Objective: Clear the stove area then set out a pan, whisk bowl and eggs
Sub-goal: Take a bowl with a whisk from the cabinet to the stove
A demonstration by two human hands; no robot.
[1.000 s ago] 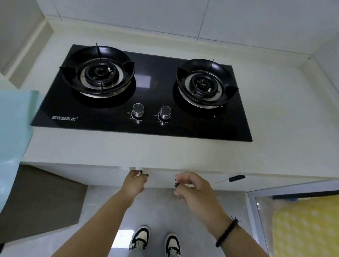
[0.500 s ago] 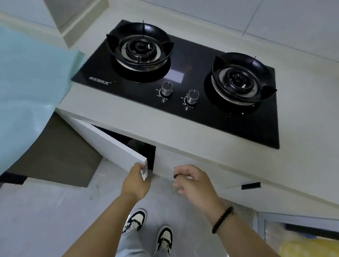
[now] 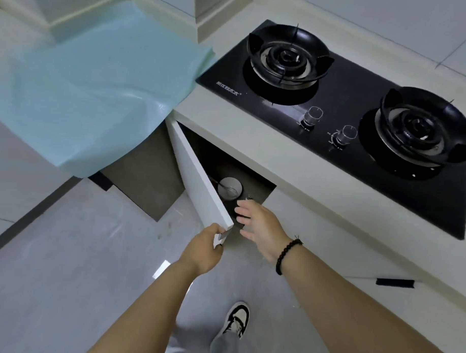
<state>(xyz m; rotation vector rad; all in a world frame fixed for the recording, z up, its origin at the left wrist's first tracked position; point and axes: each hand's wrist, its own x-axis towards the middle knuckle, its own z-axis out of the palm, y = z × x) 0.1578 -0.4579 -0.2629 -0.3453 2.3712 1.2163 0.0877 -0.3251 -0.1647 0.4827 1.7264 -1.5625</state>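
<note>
Whisk bowl (image 3: 229, 187), metal, inside the dark cabinet below the stove (image 3: 360, 120). Left hand (image 3: 207, 250) grasps the lower corner of the open cabinet door (image 3: 200, 180); right hand (image 3: 261, 227), fingers extended and holding nothing, reaches into the opening.

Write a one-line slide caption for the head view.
Left hand holds the cabinet door open below the stove; right hand reaches toward a bowl inside.
</note>
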